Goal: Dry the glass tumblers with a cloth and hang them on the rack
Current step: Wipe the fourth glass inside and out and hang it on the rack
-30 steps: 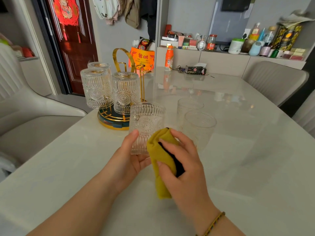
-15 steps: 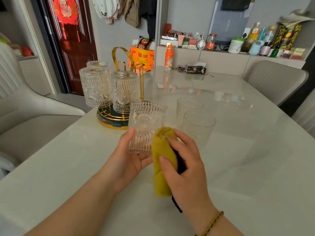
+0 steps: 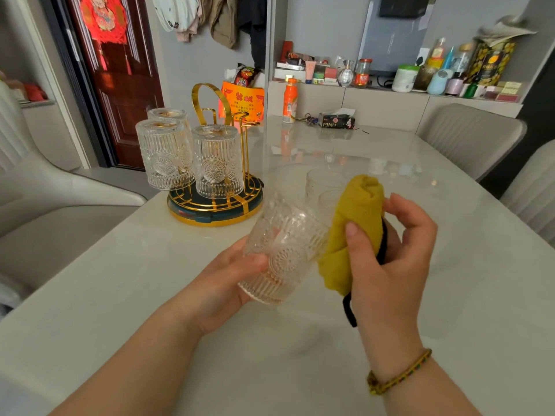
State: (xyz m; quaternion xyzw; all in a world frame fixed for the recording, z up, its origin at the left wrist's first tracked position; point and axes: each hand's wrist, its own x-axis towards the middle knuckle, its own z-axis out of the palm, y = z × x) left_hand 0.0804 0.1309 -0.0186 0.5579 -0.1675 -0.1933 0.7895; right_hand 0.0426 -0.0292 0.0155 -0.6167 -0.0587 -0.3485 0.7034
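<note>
My left hand [image 3: 228, 277] grips a ribbed glass tumbler [image 3: 285, 250], lifted off the table and tilted with its mouth up and to the right. My right hand [image 3: 390, 256] holds a bunched yellow cloth [image 3: 354, 226] with a black loop, pressed against the tumbler's rim side. Two more tumblers [image 3: 321, 184] stand on the table behind the cloth, partly hidden. The gold wire rack [image 3: 216, 205] at the left carries three tumblers [image 3: 217, 162] upside down on its pegs.
White marble table [image 3: 450, 295] with reflective top. An orange bottle [image 3: 289, 100] and a tissue pack [image 3: 336, 120] lie at the far edge. Grey chairs stand at the left [image 3: 45, 190] and right [image 3: 468, 136]. A cluttered shelf runs along the back wall.
The tumbler has been lifted from upright on the table and tilted sideways. My right hand moved the cloth up and to the right, toward the glass's mouth.
</note>
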